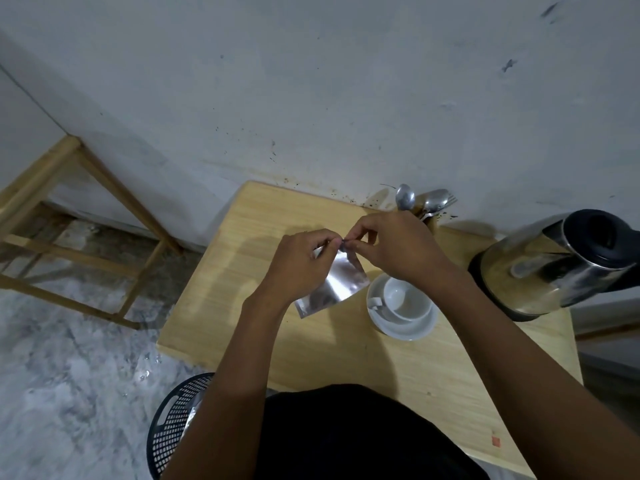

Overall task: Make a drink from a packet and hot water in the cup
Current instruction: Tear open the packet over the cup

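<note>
Above a light wooden table [322, 344], a person's left hand [298, 263] and right hand [398, 247] pinch the top edge of a silver foil packet [337, 284], which hangs between them. Just right of it, a white cup [403, 301] sits on its saucer [405, 329]. A steel electric kettle [554, 263] stands at the right edge, spoons [417, 199] by the wall.
</note>
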